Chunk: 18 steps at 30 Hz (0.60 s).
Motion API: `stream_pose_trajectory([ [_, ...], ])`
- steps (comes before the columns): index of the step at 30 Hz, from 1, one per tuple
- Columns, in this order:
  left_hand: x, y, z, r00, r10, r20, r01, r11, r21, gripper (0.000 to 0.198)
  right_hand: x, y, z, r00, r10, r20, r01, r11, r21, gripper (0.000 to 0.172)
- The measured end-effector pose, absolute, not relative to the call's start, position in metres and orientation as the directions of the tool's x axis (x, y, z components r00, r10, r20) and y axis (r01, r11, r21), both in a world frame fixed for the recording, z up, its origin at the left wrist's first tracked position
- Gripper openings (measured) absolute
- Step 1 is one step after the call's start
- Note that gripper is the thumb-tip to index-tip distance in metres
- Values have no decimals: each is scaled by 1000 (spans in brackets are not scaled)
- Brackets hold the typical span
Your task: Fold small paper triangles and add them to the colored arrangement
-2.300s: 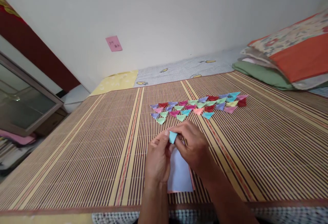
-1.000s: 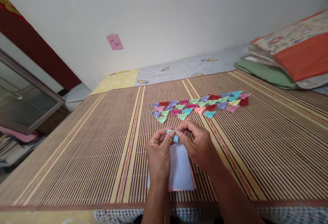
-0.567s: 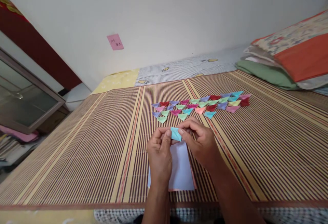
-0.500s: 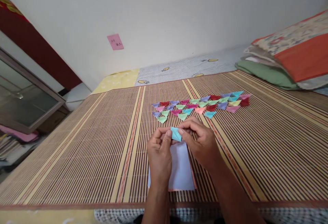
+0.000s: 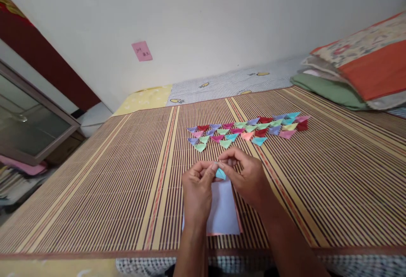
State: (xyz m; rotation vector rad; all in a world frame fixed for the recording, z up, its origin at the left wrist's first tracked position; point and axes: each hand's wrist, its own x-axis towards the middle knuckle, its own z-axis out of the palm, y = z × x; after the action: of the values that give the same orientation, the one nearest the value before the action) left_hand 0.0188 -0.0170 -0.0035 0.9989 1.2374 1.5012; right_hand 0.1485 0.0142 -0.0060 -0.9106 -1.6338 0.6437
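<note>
A small folded piece of light-blue paper (image 5: 221, 174) is pinched between both hands, above the mat. My left hand (image 5: 199, 188) grips its left side between thumb and fingers. At its top edge, the thumb and forefinger of my right hand (image 5: 245, 175) press on the paper, and the thumbs nearly meet. Fingers cover part of the folded paper. Below the hands lies a stack of paper sheets (image 5: 223, 211), pale lilac on top with a pinkish edge showing, partly hidden by my left wrist. Beyond the hands, several folded paper pieces (image 5: 247, 135) in many colours sit in rows.
A striped bamboo mat (image 5: 111, 192) covers the bed. Folded bedding (image 5: 371, 74) is piled at the far right. A pink note (image 5: 142, 51) sticks to the white wall. On the left stands a cabinet with a glass door (image 5: 28, 116).
The light-blue paper has turned and dropped slightly in the hands, with less of it showing. My right thumb has moved left, closer to the left one.
</note>
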Motion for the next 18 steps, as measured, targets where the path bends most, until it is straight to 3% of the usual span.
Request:
stream_pose_trajectory([
  [4, 17, -13, -11, -295, 955, 40, -205, -104, 973, 18, 147, 13, -6, -98, 906, 412, 133, 422, -897, 8],
  [9, 16, -10, -16, -442, 896, -26, -316, -128, 940, 22, 142, 13, -9, -278, 920, 277, 59, 304, -951, 17],
  [13, 15, -9, -15, -394, 915, -82, -421, -101, 902, 28, 142, 13, -10, -292, 919, 264, 72, 296, -952, 18],
  [18, 7, -10, -13, -268, 963, -17, -289, -63, 955, 21, 147, 11, -6, -299, 905, 301, 144, 355, -924, 18],
])
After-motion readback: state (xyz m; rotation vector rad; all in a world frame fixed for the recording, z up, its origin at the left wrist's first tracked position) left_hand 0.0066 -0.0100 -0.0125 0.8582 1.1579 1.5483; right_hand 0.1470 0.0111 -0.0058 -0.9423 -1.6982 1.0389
